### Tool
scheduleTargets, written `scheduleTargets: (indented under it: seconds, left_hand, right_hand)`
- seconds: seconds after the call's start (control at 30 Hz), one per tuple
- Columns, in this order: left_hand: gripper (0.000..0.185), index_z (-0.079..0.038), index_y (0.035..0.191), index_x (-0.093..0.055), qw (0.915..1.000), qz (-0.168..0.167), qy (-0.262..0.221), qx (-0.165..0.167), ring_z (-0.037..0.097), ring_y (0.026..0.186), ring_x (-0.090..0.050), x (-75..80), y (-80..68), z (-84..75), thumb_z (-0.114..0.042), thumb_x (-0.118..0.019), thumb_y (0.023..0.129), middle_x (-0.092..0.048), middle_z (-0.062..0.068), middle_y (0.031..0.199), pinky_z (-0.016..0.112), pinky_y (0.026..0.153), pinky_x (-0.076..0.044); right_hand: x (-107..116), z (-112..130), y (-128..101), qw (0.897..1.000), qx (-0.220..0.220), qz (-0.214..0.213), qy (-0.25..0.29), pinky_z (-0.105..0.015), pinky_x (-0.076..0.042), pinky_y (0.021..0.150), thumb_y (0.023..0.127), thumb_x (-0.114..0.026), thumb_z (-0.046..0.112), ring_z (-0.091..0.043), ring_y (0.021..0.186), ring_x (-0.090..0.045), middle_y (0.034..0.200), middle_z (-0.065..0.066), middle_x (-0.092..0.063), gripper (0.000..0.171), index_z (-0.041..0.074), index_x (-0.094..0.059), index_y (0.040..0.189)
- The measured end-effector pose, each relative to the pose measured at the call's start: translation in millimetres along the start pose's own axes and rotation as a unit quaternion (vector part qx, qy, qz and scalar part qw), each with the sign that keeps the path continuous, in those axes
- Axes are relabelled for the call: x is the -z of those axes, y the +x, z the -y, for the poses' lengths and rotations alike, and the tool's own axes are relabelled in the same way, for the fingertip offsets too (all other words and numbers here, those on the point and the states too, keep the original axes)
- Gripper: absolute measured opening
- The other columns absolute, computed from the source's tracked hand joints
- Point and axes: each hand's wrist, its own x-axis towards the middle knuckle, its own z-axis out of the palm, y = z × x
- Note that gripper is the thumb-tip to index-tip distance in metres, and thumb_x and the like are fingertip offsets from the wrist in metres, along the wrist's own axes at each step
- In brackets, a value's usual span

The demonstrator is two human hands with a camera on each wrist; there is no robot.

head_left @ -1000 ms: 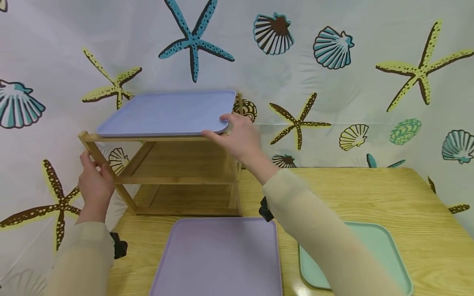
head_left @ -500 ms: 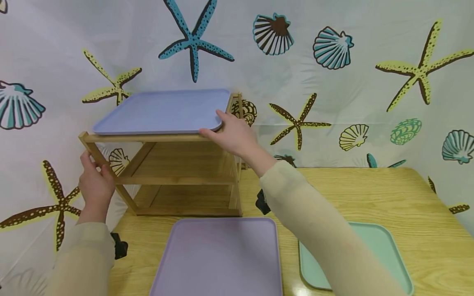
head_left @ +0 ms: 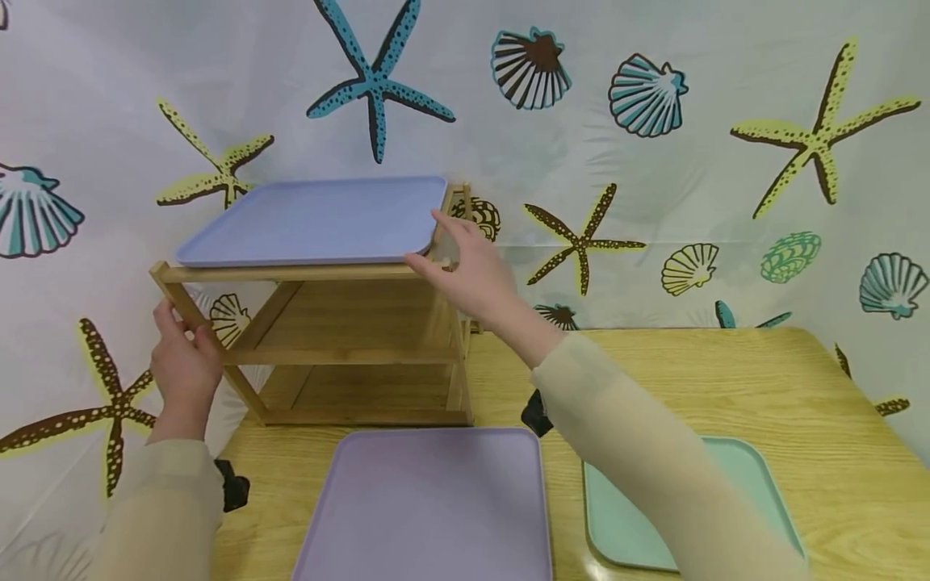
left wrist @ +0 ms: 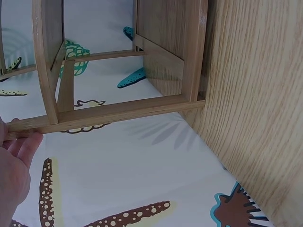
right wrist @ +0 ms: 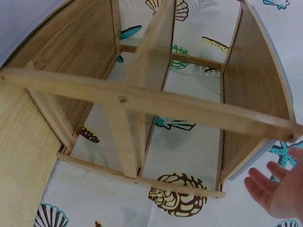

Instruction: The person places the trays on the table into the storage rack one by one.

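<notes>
A blue tray [head_left: 312, 218] lies flat on top of a three-tier bamboo rack [head_left: 349, 353] at the table's back left. My right hand [head_left: 465, 270] hovers by the tray's front right corner with fingers straight and spread, a little apart from the rim. In the right wrist view the right hand [right wrist: 277, 189] is empty beside the rack [right wrist: 142, 99]. My left hand [head_left: 185, 359] grips the rack's slanted front left leg, thumb on one side and fingers on the other. In the left wrist view the fingers of my left hand [left wrist: 16, 165] lie against a bar of the rack [left wrist: 118, 113].
A lilac tray [head_left: 425, 504] lies on the wooden table [head_left: 726, 387] in front of the rack. A mint green tray [head_left: 606, 516] sits to its right, partly hidden by my right sleeve. A cloth with starfish and shells hangs behind and to the left.
The blue tray has slid a little to the left on the rack's top. My right hand has come off its corner and opened. The left hand has stayed on the leg.
</notes>
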Motion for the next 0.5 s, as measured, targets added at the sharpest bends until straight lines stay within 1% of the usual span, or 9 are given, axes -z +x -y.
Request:
scheduleTargets:
  seconds: [0.07, 0.17, 0.23, 0.27, 0.37, 0.5]
  left_hand:
    - [0.044, -0.013, 0.143, -0.024, 1.0000, 0.001, -0.002, 0.002, 0.058, 0.095, -0.054, -1.7, 0.6, -2.0, -0.015, -0.037, 0.102, -0.058, 0.031, 0.121, 0.063, 0.082, -0.035]
    - [0.045, -0.015, 0.144, -0.023, 0.9999, 0.007, -0.005, 0.011, 0.058, 0.097, -0.053, -2.5, 1.5, -3.8, -0.017, -0.036, 0.102, -0.056, 0.030, 0.125, 0.063, 0.084, -0.035]
    - [0.046, -0.015, 0.145, -0.022, 0.9998, 0.011, -0.004, 0.016, 0.058, 0.099, -0.053, -2.5, 1.4, -3.7, -0.017, -0.035, 0.102, -0.055, 0.030, 0.127, 0.063, 0.086, -0.034]
    - [0.046, -0.015, 0.145, -0.021, 0.9997, 0.013, -0.004, 0.020, 0.058, 0.099, -0.053, -2.2, 1.2, -3.5, -0.018, -0.035, 0.101, -0.055, 0.030, 0.127, 0.063, 0.086, -0.034]
    - [0.046, -0.015, 0.145, -0.020, 0.9993, 0.020, -0.002, 0.031, 0.058, 0.101, -0.051, -1.4, 0.4, -3.2, -0.017, -0.035, 0.101, -0.053, 0.030, 0.130, 0.063, 0.087, -0.033]
    - [0.047, -0.014, 0.145, -0.019, 0.9989, 0.025, 0.001, 0.039, 0.059, 0.102, -0.050, -1.8, 0.7, -4.2, -0.017, -0.034, 0.101, -0.052, 0.030, 0.131, 0.063, 0.088, -0.033]
  right_hand:
    - [6.8, -15.0, -13.7, 0.999, 0.019, -0.024, 0.029, -0.046, -0.047, 0.087, 0.092, -0.054, 0.058, -0.026, 0.122, -0.052, 0.153, -0.002, -0.033, 0.072, 0.027, -0.032, 0.152]
    - [16.7, -43.6, -37.2, 0.995, 0.052, -0.049, 0.066, -0.045, -0.047, 0.086, 0.095, -0.058, 0.045, -0.023, 0.115, -0.055, 0.147, -0.002, -0.041, 0.061, 0.022, -0.040, 0.149]
    - [21.8, -65.4, -54.9, 0.992, 0.071, -0.064, 0.083, -0.043, -0.044, 0.092, 0.096, -0.061, 0.035, -0.021, 0.122, -0.050, 0.141, -0.004, -0.047, 0.055, 0.017, -0.045, 0.145]
    - [24.0, -76.6, -64.2, 0.990, 0.076, -0.069, 0.093, -0.043, -0.045, 0.091, 0.096, -0.062, 0.030, -0.021, 0.119, -0.052, 0.138, -0.005, -0.049, 0.052, 0.015, -0.047, 0.143]
    - [33.4, -106.7, -96.3, 0.991, 0.069, -0.063, 0.097, -0.043, -0.046, 0.085, 0.096, -0.063, 0.024, -0.022, 0.115, -0.055, 0.134, -0.007, -0.052, 0.049, 0.012, -0.048, 0.141]
    - [49.9, -143.1, -141.8, 0.996, 0.043, -0.030, 0.071, -0.046, -0.046, 0.083, 0.097, -0.060, 0.021, -0.025, 0.115, -0.056, 0.138, -0.009, -0.050, 0.049, 0.010, -0.045, 0.143]
